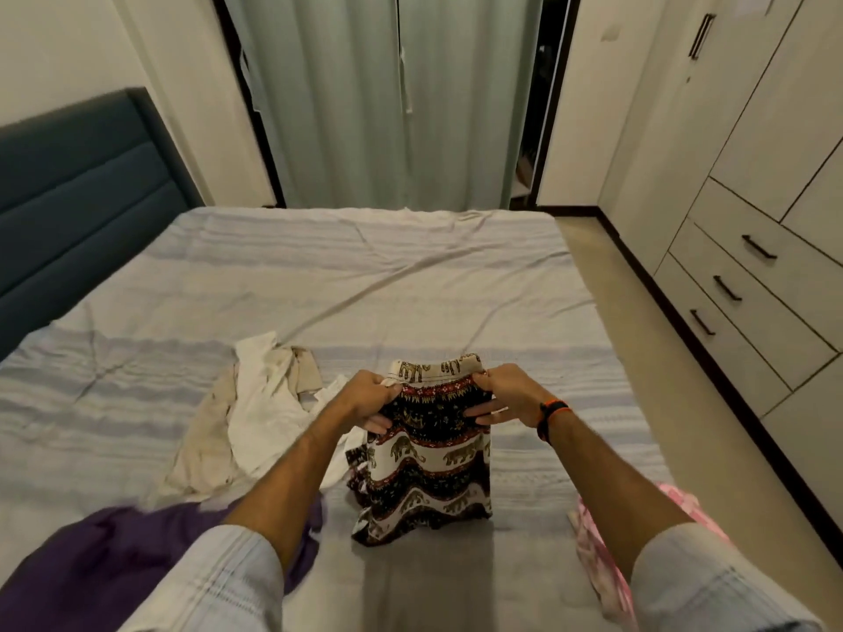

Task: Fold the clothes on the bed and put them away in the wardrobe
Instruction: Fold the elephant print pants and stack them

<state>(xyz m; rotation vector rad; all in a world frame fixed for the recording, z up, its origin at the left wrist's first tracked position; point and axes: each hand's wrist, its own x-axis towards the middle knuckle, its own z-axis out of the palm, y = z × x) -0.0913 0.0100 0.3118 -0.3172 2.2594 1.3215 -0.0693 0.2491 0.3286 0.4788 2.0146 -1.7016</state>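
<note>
1. Folding in hand: the elephant-print garment point(426, 453) hangs doubled from both hands above the near part of the bed point(365, 275), its lower edge touching or close to the sheet. All places below are given from this garment.
2. Far left and toward the viewer: a purple garment point(105, 558), loose and unfolded, partly under the left forearm.
3. Just left: a white and cream garment point(246, 412), crumpled, not yet folded.
4. Left hand point(369, 399): grip clamped on the garment's upper left edge, fingers curled in front of the cloth.
5. Right hand point(502, 394): grip clamped on the upper right edge, thumb on top, fingers spread across the front; a dark and orange band point(549, 417) sits on that wrist.
6. Right and toward the viewer: a pink patterned garment point(602, 554) at the bed's edge, half hidden by the right forearm.
7. Far right, across the floor strip: the wardrobe point(752, 198), doors and drawers all closed.
8. Judgement: first piece mid-fold, three pieces waiting. Next move probably calls for lowering it flat, bringing the top edge over for another fold, then smoothing. A hand must come free to open the wardrobe.
</note>
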